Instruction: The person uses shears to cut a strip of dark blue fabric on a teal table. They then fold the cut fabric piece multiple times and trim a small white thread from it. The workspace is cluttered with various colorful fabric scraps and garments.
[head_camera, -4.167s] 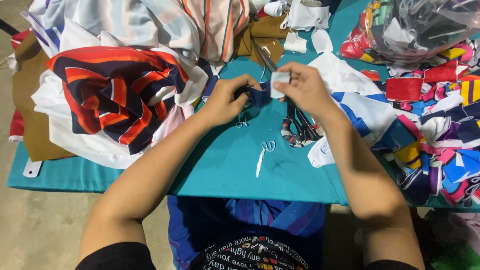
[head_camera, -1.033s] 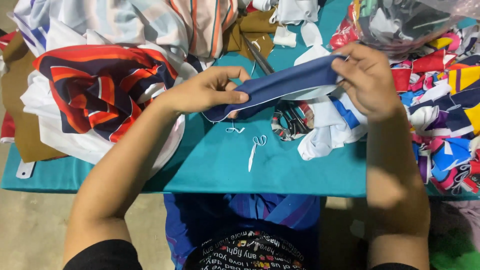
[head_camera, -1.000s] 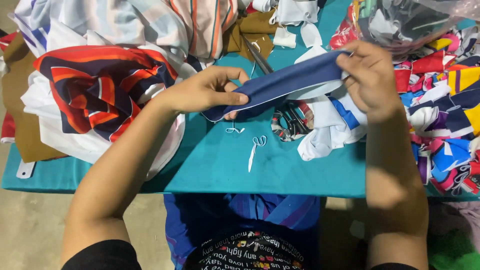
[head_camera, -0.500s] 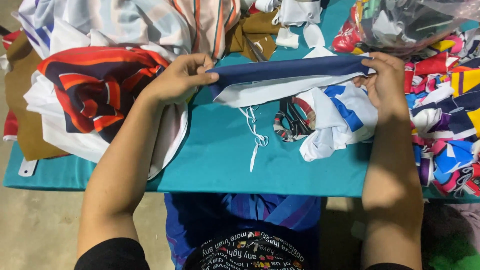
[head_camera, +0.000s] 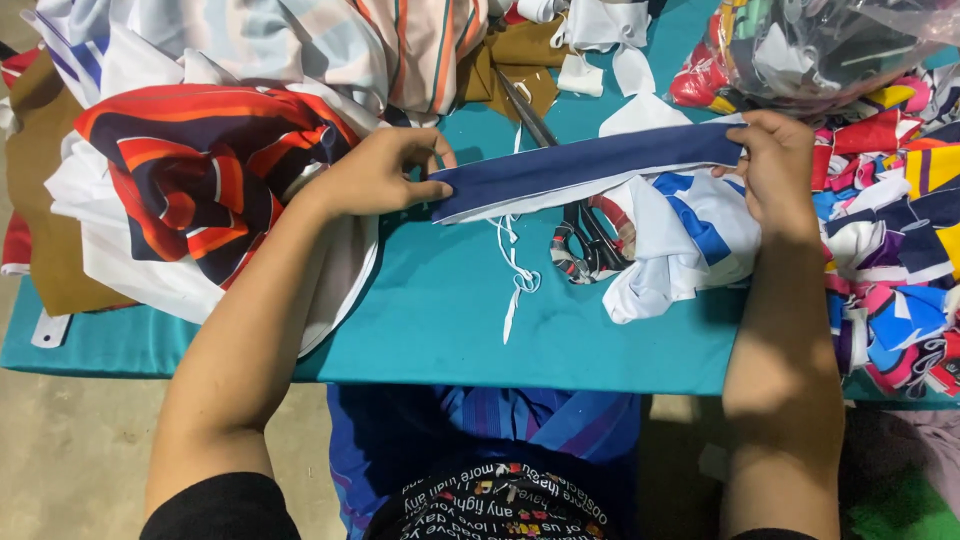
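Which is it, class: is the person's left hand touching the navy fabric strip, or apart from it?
Touching. The head view shows the left hand pinching the end of the navy fabric strip between thumb and fingers.

- Scissors (head_camera: 585, 240): the navy fabric strip (head_camera: 590, 165) crosses the blades; only the tips above it and the handles below it show.
- Right hand (head_camera: 778, 170): fingertips are hidden behind the strip's end.
- Clear plastic bag (head_camera: 830, 45): cut off by the top and right edges; contents are blurred behind the film.
- Brown fabric (head_camera: 45, 250): largely buried under the striped fabric pile (head_camera: 200, 180).
- Teal table (head_camera: 450, 320): far side is covered by cloth; its extent cannot be told.
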